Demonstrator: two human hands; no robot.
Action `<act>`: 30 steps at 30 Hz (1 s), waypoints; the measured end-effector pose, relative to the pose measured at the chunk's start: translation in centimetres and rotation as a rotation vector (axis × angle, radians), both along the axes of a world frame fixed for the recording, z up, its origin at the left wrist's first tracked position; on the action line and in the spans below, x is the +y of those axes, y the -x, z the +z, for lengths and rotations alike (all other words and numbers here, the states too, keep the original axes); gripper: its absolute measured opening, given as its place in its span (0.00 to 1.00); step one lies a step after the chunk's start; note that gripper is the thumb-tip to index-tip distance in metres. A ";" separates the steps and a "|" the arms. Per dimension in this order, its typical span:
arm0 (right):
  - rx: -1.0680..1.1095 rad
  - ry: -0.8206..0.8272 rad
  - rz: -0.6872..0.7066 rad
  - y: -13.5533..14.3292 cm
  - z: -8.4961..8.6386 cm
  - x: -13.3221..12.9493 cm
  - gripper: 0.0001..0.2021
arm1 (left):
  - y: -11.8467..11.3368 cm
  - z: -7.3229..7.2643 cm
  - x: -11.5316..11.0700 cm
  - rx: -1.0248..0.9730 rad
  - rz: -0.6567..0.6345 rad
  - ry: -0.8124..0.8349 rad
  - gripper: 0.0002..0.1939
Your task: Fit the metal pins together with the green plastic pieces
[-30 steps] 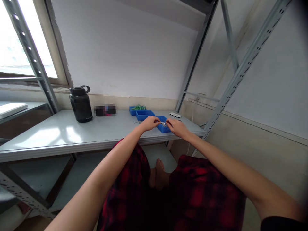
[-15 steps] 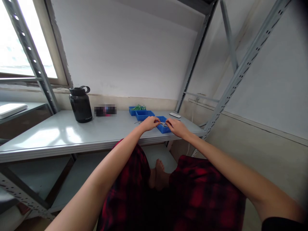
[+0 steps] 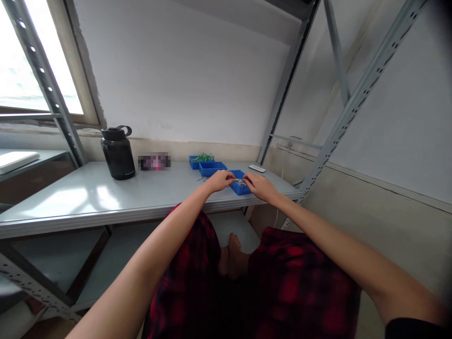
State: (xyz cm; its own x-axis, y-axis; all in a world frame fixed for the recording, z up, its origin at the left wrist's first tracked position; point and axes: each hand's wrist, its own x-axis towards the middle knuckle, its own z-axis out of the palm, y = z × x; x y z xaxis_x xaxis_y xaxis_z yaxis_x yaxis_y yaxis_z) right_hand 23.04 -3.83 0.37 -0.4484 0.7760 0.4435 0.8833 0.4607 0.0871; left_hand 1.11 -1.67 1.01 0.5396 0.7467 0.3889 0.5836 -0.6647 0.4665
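Both hands meet over a blue bin (image 3: 241, 190) near the shelf's front edge. My left hand (image 3: 220, 181) is at the bin's left side, its fingertips pinched together. From the right, my right hand (image 3: 260, 185) reaches over the rim with its thumb and fingers closed in a pinch. Between the fingertips lie small shiny metal pieces (image 3: 240, 182), inside the bin. What each pinch holds is too small to make out. Some thin metal bits (image 3: 204, 179) rest on the shelf just left of my left hand.
Behind my hands stand a second blue bin (image 3: 212, 169) and another bin with green pieces (image 3: 204, 158). A white flat object (image 3: 257, 168) lies at the back right. Leftward are a black bottle (image 3: 118, 154) and a blurred-out item (image 3: 154, 161). Metal uprights (image 3: 289, 80) frame the shelf.
Both hands keep nearly the same place and pinched pose over the blue bin. The pixelated item's colours differ slightly.
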 end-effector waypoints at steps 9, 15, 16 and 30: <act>0.011 -0.009 0.009 0.0 0.0 0.0 0.13 | 0.0 0.1 -0.2 -0.007 0.003 0.000 0.12; -0.003 0.005 0.007 0.1 0.1 -0.1 0.14 | 0.0 0.0 -0.1 0.003 0.007 -0.006 0.12; -0.004 0.005 0.006 0.1 0.1 -0.1 0.14 | 0.0 0.0 -0.1 0.002 0.009 -0.006 0.12; 0.000 0.071 -0.083 0.1 0.2 0.1 0.15 | 0.3 -0.2 0.5 -0.070 0.030 -0.004 0.11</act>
